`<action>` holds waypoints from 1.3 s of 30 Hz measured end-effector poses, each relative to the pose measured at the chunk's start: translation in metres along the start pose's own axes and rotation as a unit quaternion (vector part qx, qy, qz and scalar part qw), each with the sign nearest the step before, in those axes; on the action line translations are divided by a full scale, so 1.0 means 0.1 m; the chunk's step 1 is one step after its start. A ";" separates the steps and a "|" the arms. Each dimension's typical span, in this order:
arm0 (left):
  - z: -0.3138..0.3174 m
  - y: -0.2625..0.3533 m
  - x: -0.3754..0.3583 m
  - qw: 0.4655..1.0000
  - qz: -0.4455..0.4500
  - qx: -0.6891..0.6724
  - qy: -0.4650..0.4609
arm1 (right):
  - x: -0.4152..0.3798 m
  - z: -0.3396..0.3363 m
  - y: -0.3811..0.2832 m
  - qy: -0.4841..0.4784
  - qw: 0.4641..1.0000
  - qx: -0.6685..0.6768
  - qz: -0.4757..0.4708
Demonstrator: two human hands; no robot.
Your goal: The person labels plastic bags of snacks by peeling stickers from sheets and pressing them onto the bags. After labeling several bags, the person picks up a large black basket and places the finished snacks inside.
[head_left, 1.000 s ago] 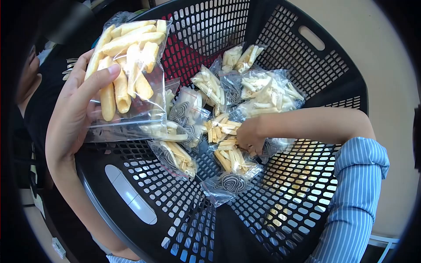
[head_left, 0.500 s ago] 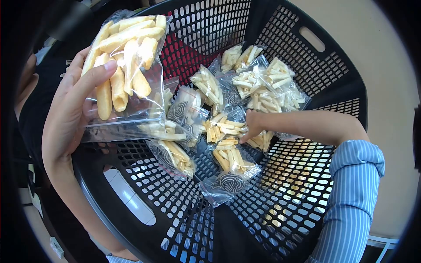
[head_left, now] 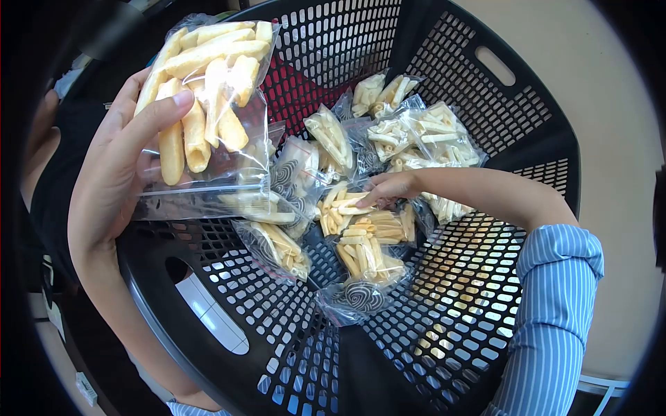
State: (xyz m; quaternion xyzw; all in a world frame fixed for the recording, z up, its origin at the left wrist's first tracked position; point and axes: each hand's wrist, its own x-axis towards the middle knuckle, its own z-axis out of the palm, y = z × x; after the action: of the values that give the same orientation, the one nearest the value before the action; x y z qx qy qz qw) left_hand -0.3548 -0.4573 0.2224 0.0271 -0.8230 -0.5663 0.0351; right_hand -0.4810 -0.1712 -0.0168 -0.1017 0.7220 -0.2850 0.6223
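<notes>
My left hand (head_left: 125, 152) is closed around a clear zip bag of pale yellow snack sticks (head_left: 198, 135), raised over the basket's left rim, thumb across its front. Down inside the black basket (head_left: 374, 340), my right hand (head_left: 390, 188) has its fingers bent on a bag of snack sticks (head_left: 345, 205) in the pile. Its fingertips are partly lost among the plastic. Just below it lies another bag of yellower sticks (head_left: 381, 225). Nearer me rests a bag with a dark spiral-patterned piece (head_left: 364, 297) at its end.
Several more snack bags (head_left: 423, 135) are heaped towards the basket's far right side. The tall basket walls have slots and oval handle openings (head_left: 494, 66). Something red (head_left: 291, 83) shows through the far left wall. At the left edge, part of another person (head_left: 45, 132) is visible.
My right hand has moved left and slightly up within the pile. A bag of yellower sticks beneath it has shifted left. The bag in my left hand has moved slightly right.
</notes>
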 end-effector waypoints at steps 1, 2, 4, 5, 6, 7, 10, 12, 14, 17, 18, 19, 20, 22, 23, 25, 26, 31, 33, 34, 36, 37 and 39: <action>0.01 0.00 0.01 1.000 0.004 -0.008 0.005 | -0.01 0.04 0.00 -0.012 0.999 0.031 -0.020; 0.00 -0.02 0.02 1.000 0.003 -0.008 0.004 | -0.02 0.07 -0.02 -0.028 0.998 0.047 -0.013; -0.04 -0.05 0.04 1.000 -0.001 -0.004 -0.006 | -0.09 0.12 -0.10 -0.070 0.996 0.052 -0.037; -0.04 -0.04 0.04 1.000 0.000 -0.004 -0.006 | -0.13 0.13 -0.14 -0.111 0.990 0.057 -0.062; -0.04 -0.03 0.03 1.000 0.003 0.000 -0.005 | -0.13 0.12 -0.16 -0.110 0.990 0.057 -0.063; -0.04 -0.03 0.03 1.000 0.006 0.004 -0.004 | -0.16 0.10 -0.20 -0.132 0.989 0.049 -0.045; -0.04 -0.05 0.05 1.000 0.006 0.006 -0.004 | -0.30 0.29 -0.33 -0.094 0.993 0.072 -0.004; -0.03 -0.02 0.03 1.000 0.001 0.005 -0.005 | -0.31 0.50 -0.36 0.015 0.997 0.036 0.059; -0.01 -0.01 0.02 1.000 -0.001 0.005 -0.006 | -0.22 0.61 -0.28 -0.054 0.998 0.018 0.032; 0.01 -0.03 0.01 1.000 0.002 0.013 0.023 | -0.14 0.72 -0.28 -0.116 0.992 -0.032 0.025; 0.00 -0.04 0.01 1.000 0.006 0.013 0.027 | -0.15 0.78 -0.28 -0.029 0.994 -0.065 0.078; 0.00 -0.05 0.01 0.999 0.009 0.014 0.031 | -0.18 0.82 -0.33 0.057 0.985 -0.098 0.130; 0.00 -0.04 0.01 0.999 0.009 0.014 0.032 | -0.19 0.81 -0.34 0.057 0.985 -0.099 0.129; 0.00 -0.04 0.01 1.000 -0.002 0.003 0.022 | -0.19 0.81 -0.34 -0.034 0.987 -0.016 0.153; -0.01 -0.05 0.01 1.000 -0.001 0.003 0.023 | -0.14 0.82 -0.29 -0.033 0.987 -0.017 0.154; -0.03 -0.07 0.02 1.000 0.004 -0.005 0.001 | -0.08 0.90 -0.19 -0.027 0.993 -0.046 0.104; -0.01 -0.06 0.02 1.000 0.003 -0.005 0.000 | -0.09 0.92 -0.21 -0.027 0.993 -0.046 0.105; 0.01 -0.05 0.00 1.000 0.011 -0.015 0.011 | -0.04 1.08 -0.20 -0.018 0.998 -0.034 0.054; -0.01 -0.04 0.00 1.000 0.008 -0.003 0.006 | 0.06 1.08 -0.13 -0.010 0.995 -0.055 0.077; -0.02 -0.04 -0.01 1.000 0.004 0.008 0.001 | 0.00 1.07 -0.16 -0.022 0.998 -0.024 0.048; -0.02 -0.05 0.00 1.000 0.007 -0.003 0.000 | -0.09 1.05 -0.24 -0.034 0.999 0.007 0.018; -0.02 -0.06 0.00 1.000 0.009 -0.013 -0.002 | -0.13 1.01 -0.30 -0.054 0.998 -0.006 0.041; 0.04 -0.04 -0.02 0.999 0.021 -0.025 0.014 | -0.15 0.95 -0.34 -0.074 0.995 -0.019 0.062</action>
State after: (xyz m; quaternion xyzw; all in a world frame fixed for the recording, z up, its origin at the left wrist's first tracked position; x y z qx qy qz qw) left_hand -0.3527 -0.4550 0.2177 0.0169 -0.8082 -0.5856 0.0591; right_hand -0.3942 -0.2184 0.0080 -0.0892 0.6840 -0.2235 0.6886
